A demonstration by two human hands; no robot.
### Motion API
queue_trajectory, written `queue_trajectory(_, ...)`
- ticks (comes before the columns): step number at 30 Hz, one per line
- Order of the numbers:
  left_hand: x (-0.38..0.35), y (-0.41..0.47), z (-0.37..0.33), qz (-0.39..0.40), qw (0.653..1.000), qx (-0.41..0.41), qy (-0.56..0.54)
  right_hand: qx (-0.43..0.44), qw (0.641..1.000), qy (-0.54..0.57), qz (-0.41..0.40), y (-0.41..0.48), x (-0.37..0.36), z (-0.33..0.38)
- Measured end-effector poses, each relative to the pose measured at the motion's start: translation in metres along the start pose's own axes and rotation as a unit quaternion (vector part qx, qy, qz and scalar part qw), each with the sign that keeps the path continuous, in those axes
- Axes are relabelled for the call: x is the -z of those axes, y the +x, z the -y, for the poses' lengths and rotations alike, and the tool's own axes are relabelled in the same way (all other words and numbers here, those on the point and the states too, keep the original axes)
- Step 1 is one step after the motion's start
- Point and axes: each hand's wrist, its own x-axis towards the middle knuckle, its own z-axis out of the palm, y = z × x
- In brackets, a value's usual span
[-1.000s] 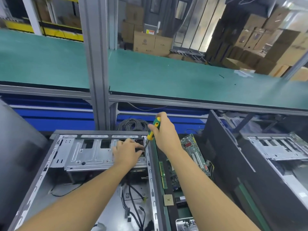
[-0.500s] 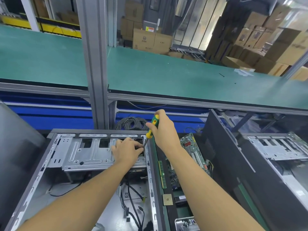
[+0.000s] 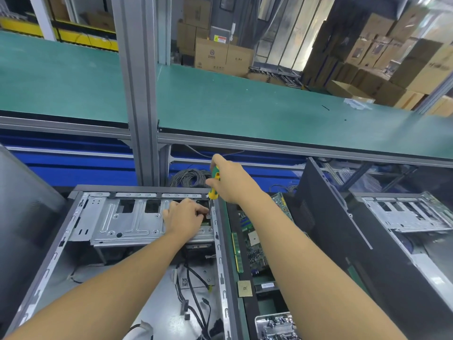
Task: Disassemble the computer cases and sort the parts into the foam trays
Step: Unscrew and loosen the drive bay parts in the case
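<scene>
Below the right hand [image 3: 234, 184], gripping a green-yellow screwdriver [image 3: 214, 182], the tip meets the open grey case [image 3: 127, 227]. The left hand [image 3: 183, 218] curls beside it, hold unclear.

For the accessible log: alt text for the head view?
The right hand holds a screwdriver at the far right corner of an open case while the left hand rests on its drive cage. Circuit boards lie to its right.

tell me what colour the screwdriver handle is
Green and yellow; the screwdriver handle shows best in the head view, gripped by the right hand.
</scene>
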Motion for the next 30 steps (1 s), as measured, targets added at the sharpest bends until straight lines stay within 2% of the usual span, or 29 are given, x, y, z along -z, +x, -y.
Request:
queue_trajectory(6, 0.002, -0.001, 0.0, 0.015, 1.0, -0.007, 0.003, -0.065, 0.997, -0.029, -0.002, 0.003, 0.002, 0.003)
queue_trajectory(9, 0.002, -0.002, 0.002, 0.017, 1.0, -0.017, 0.002, -0.05, 0.997, -0.057, -0.01, 0.002, 0.0, 0.004)
queue_trajectory(13, 0.002, -0.003, 0.001, 0.021, 1.0, -0.008, -0.009, -0.012, 0.999, -0.03, 0.037, 0.001, 0.002, 0.006)
queue_trajectory(17, 0.01, -0.011, 0.008, -0.051, 0.997, -0.013, -0.051, -0.012, 0.997, -0.027, 0.072, 0.0, 0.011, 0.006)
queue_trajectory(19, 0.021, -0.018, 0.01, -0.059, 0.989, -0.035, -0.131, -0.005, 0.994, -0.049, 0.095, 0.0, 0.018, 0.006)
queue_trajectory(21, 0.037, -0.027, 0.006, -0.001, 0.98, -0.038, -0.197, -0.002, 0.992, -0.048, 0.118, 0.001, 0.024, 0.007)
queue_trajectory(23, 0.05, -0.04, 0.007, 0.144, 0.967, -0.006, -0.209, -0.003, 0.99, -0.043, 0.134, 0.001, 0.026, 0.009)
queue_trajectory(25, 0.059, -0.055, 0.014, 0.324, 0.92, 0.075, -0.208, -0.002, 0.991, -0.057, 0.122, 0.001, 0.023, 0.012)
queue_trajectory(27, 0.062, -0.069, 0.028, 0.448, 0.85, 0.179, -0.211, -0.024, 0.994, -0.071, 0.081, 0.001, 0.016, 0.013)
queue_trajectory(28, 0.059, -0.074, 0.035, 0.468, 0.824, 0.221, -0.23, -0.042, 0.994, -0.083, 0.055, 0.003, 0.013, 0.014)
queue_trajectory(30, 0.045, -0.081, 0.049, 0.424, 0.783, 0.301, -0.341, -0.06, 0.991, -0.118, 0.013, 0.005, 0.009, 0.016)
